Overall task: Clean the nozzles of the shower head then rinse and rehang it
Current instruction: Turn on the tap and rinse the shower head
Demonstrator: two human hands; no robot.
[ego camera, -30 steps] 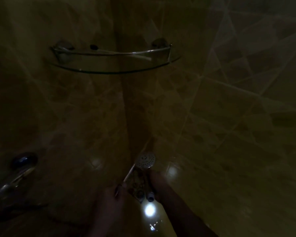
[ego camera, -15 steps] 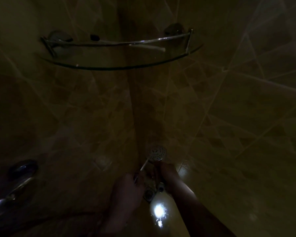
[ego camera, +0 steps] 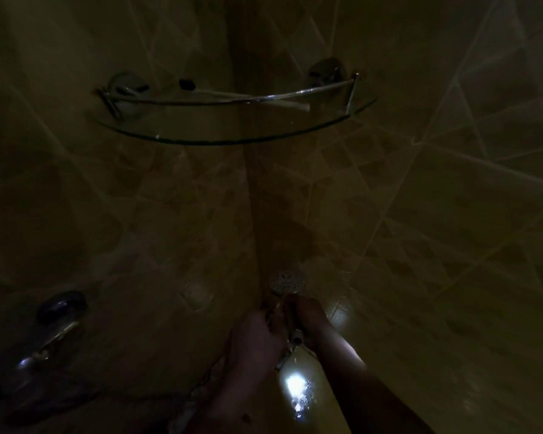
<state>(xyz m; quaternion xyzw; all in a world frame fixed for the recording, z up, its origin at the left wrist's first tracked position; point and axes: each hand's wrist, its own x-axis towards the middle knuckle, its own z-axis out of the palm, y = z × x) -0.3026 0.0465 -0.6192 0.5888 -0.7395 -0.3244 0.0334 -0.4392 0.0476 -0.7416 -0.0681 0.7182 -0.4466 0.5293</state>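
The scene is very dark. A round silver shower head faces me low in the tiled corner, its nozzle face toward the camera. My right hand grips its handle just below the head. My left hand holds a thin pale stick, seemingly a brush, whose tip reaches up to the lower edge of the nozzle face. The hose end hangs below the hands, dimly seen.
A curved glass corner shelf with a chrome rail is mounted above, with a white toothbrush lying on it. A chrome tap fitting juts from the left wall. A bright light reflection shines on the wet surface below.
The view has tilted so the shelf sits lower in frame. Both hands and the shower head stay together; the brush tip has moved closer to the nozzle face.
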